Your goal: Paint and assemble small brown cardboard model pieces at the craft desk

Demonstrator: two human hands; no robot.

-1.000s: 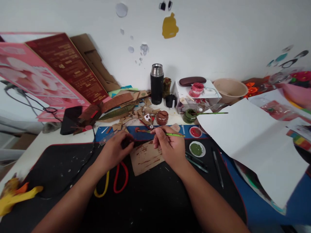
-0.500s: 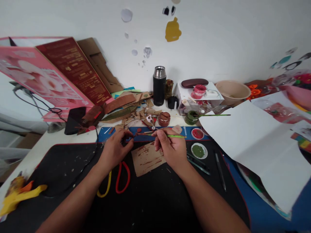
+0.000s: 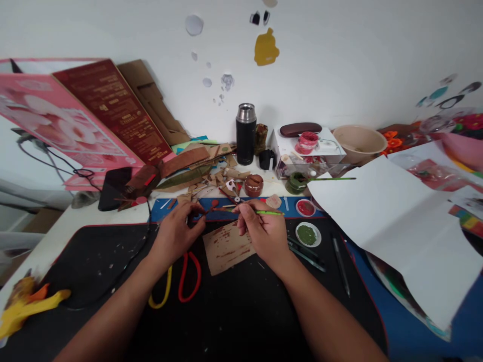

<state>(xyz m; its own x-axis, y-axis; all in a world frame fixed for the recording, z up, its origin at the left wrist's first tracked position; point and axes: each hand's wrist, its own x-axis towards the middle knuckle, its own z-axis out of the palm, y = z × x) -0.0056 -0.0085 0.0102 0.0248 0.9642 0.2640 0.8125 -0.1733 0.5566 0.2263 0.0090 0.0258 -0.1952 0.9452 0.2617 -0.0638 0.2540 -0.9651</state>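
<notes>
My right hand (image 3: 264, 229) pinches a green-handled paintbrush (image 3: 269, 212), its tip pointing left toward my other hand. My left hand (image 3: 181, 226) is closed in a pinch on a small dark reddish piece, too small to name. The brush tip reaches close to that piece; whether they touch I cannot tell. Beneath and between the hands lies a cardboard scrap (image 3: 226, 254) streaked with brown paint. Behind them stands an open jar of brown paint (image 3: 254, 185). Scissors with red and yellow handles (image 3: 189, 284) lie below my left hand, partly hidden by it.
A lid with green paint (image 3: 308, 234), a red-paint lid (image 3: 305, 207) and several pens (image 3: 341, 266) lie at right, beside large white paper (image 3: 396, 216). Behind stand a black flask (image 3: 245, 141), a green paint jar (image 3: 296, 183) and cardboard scraps (image 3: 211, 181).
The whole view has shifted slightly. Both hands keep their grips in nearly the same place, and the brush has barely moved.
</notes>
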